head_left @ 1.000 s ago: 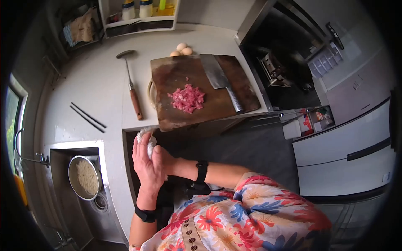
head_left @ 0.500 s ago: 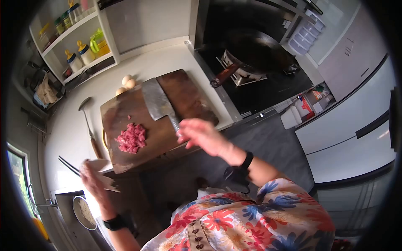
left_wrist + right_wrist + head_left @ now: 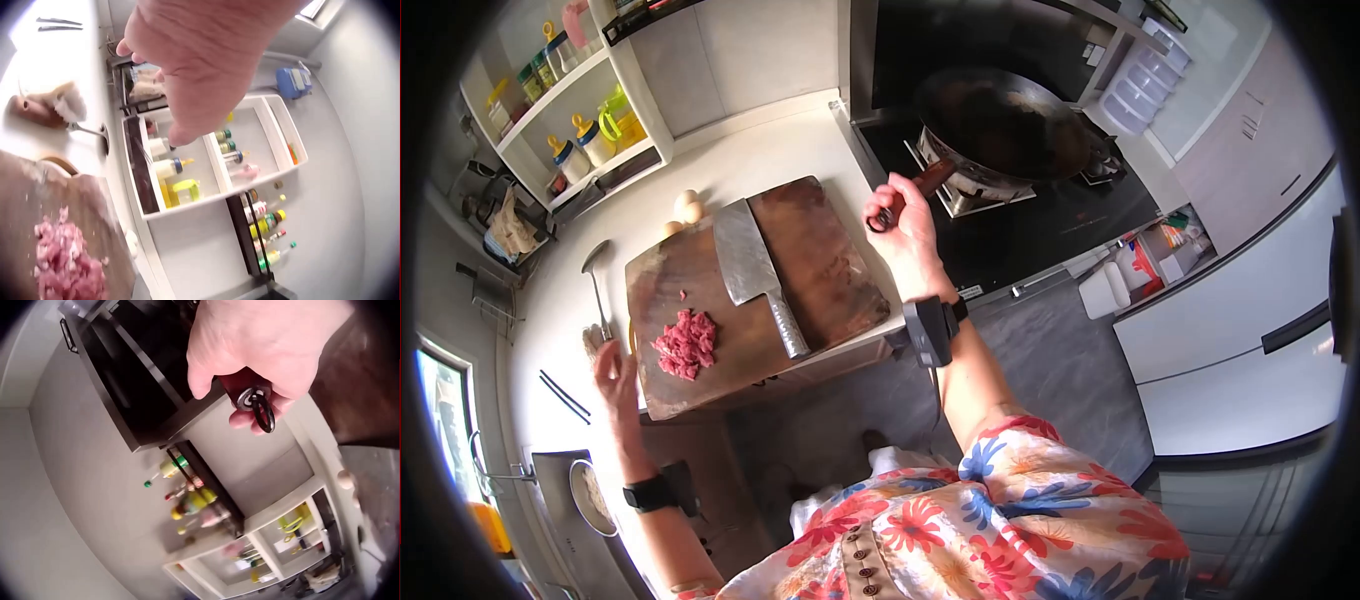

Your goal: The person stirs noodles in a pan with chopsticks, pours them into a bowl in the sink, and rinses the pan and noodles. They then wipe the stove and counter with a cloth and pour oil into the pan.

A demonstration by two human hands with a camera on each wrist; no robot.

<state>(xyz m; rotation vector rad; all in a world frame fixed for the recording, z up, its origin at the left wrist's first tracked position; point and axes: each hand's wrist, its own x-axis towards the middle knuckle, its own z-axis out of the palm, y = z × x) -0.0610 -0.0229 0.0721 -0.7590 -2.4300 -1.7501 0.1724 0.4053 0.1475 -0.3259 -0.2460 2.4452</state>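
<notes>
My right hand (image 3: 907, 232) grips the wooden handle (image 3: 937, 177) of a dark wok (image 3: 1010, 130) on the stove. The ring at the handle's end (image 3: 264, 414) pokes out below my fingers in the right wrist view. Over the left counter, my left hand (image 3: 616, 388) has loosely bent fingers and holds nothing. Just beyond its fingertips, a crumpled white cloth or tissue (image 3: 70, 103) lies on the ladle (image 3: 597, 258). Chopped raw meat (image 3: 686, 345) and a cleaver (image 3: 745, 260) rest on the wooden cutting board (image 3: 825, 250) between my hands.
Several eggs (image 3: 688, 210) lie behind the board. Black chopsticks (image 3: 565, 396) are on the counter at left, above a sink with a pot (image 3: 588, 495) in it. A shelf (image 3: 628, 163) of bottles stands at the back left; an open drawer (image 3: 1145, 262) is right of the stove.
My hands, together around the white cloth or tissue, have parted. The right has reached over and gripped the wok handle; the left has let go of the white piece by the ladle.
</notes>
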